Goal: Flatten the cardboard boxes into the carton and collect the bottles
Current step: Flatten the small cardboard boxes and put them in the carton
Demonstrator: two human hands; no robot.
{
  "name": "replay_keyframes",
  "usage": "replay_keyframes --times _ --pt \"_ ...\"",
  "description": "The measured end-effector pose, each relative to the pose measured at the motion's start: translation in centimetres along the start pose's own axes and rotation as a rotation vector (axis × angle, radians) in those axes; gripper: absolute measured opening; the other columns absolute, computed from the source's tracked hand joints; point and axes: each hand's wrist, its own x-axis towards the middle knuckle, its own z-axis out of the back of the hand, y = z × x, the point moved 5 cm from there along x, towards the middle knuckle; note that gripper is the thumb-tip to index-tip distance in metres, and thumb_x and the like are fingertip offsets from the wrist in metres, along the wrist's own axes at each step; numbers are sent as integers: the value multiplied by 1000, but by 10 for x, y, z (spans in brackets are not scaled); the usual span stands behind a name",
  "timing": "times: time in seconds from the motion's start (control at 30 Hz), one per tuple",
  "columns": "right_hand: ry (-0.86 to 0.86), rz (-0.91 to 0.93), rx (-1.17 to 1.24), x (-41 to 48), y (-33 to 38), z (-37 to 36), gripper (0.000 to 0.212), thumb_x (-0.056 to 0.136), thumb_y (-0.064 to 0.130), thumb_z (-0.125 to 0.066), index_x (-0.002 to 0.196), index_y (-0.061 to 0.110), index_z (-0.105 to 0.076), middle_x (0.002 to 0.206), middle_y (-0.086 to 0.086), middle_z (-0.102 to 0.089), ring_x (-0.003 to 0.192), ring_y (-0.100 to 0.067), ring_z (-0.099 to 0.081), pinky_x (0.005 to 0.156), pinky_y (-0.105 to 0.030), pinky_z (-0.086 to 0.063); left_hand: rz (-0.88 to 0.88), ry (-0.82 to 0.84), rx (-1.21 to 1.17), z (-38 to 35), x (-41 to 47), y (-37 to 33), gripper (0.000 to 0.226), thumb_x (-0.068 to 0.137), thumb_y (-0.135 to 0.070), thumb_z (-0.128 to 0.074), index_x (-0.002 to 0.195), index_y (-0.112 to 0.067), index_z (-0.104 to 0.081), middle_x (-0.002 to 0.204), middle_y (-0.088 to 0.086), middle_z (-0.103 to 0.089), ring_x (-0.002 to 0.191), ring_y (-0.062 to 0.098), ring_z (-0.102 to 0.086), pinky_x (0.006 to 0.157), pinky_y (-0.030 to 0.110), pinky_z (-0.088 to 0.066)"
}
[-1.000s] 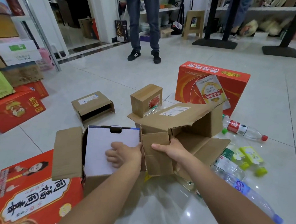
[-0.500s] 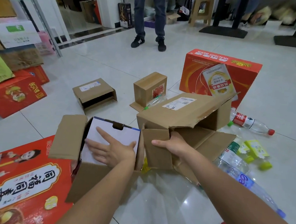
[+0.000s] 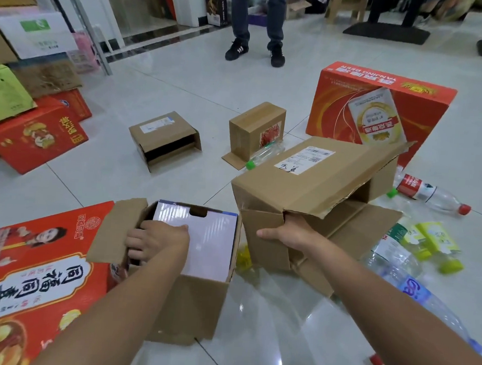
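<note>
The left hand's fingers (image 3: 135,243) are curled down over the left edge of a white flattened box (image 3: 209,245), gripping it; the fingertips seem to dip between that panel and the carton wall, though shadow hides them. The left hand (image 3: 158,240) sits inside an open brown carton (image 3: 194,307) standing on the floor directly in front of the person, and the white panel lies flat across the carton's mouth.

The right hand (image 3: 287,234) holds a brown shipping box (image 3: 305,184) just right of the carton. Its thumb lies on the outside of a front flap and its fingers are tucked out of sight under the top panel. This box stands half open, its flaps splayed.

Plastic bottles lie on the tiled floor (image 3: 184,73) to the right: a red-label bottle (image 3: 430,192), yellow-green bottles (image 3: 435,241) and a blue-label bottle (image 3: 414,294). Farther off sit two small brown boxes (image 3: 163,137) (image 3: 255,129) and a red beer box (image 3: 382,106). A red printed box (image 3: 27,281) touches the carton's left side. A person's legs (image 3: 256,21) stand at the back.
</note>
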Motion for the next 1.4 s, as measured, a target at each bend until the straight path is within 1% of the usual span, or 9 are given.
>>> replay_keyframes --times 0.33,0.43,0.6,0.67,0.77,0.87,1.03,1.2,1.4 --pt "-16 -11 -59 0 -7 12 49 79 15 -75 124 10 -57 121 -6 -61 99 -16 -54 85 -22 -42 22 150 -164 -1 5 -27 74 86 -67 -40 122 -4 -56 122 17 -59 129 31 -33 108 43 -24" --pt "-26 -23 -80 -2 -10 20 50 81 15 -74 127 10 -54 111 -1 -56 99 -16 -52 84 -22 -41 -53 203 -150 1 8 -32 53 85 -51 -50 111 -6 -62 114 14 -64 129 30 -39 108 40 -31" --pt "-53 25 -271 -4 -5 28 54 87 18 -66 136 10 -46 137 -8 -49 125 -24 -48 93 -22 -38 -436 479 117 13 -16 -77 15 88 -14 -57 90 0 -61 106 22 -61 95 33 -61 72 31 -43" --pt "-20 48 -350 -6 -2 26 54 89 19 -62 139 11 -43 141 -8 -46 128 -25 -45 97 -23 -37 -463 589 238 13 -31 -92 36 94 -22 -55 118 5 -58 126 23 -55 118 34 -55 86 36 -45" --pt "31 59 -438 -10 2 22 55 91 20 -59 141 11 -40 145 -7 -43 131 -25 -42 101 -23 -36 -331 685 280 5 -31 -87 81 89 -70 -30 113 3 -57 121 20 -55 124 32 -46 103 37 -35" --pt "65 52 -497 -8 -3 21 55 87 17 -60 139 10 -44 143 -10 -45 130 -28 -45 104 -28 -39 -261 671 224 -23 -23 -65 84 93 -67 -18 119 3 -57 137 17 -50 133 32 -42 116 39 -25" --pt "85 44 -511 -1 -9 19 41 86 8 -58 126 3 -53 127 -15 -58 116 -30 -55 81 -25 -41 -236 657 121 -39 -53 -29 54 100 -39 -39 55 -9 -39 62 9 -44 62 20 -52 76 27 -42" --pt "97 52 -531 4 -17 22 51 83 9 -61 132 6 -50 133 -12 -54 121 -29 -52 99 -35 -45 -255 714 112 -37 -59 -45 41 99 -7 -36 59 -9 -31 63 5 -30 54 14 -27 46 21 -22" --pt "10 131 -669 8 -2 37 37 82 13 -58 118 3 -58 121 -18 -59 112 -34 -57 90 -36 -50 -377 777 -46 -7 -59 -70 42 97 3 -41 59 -12 -32 63 5 -28 47 9 -36 30 9 -31"
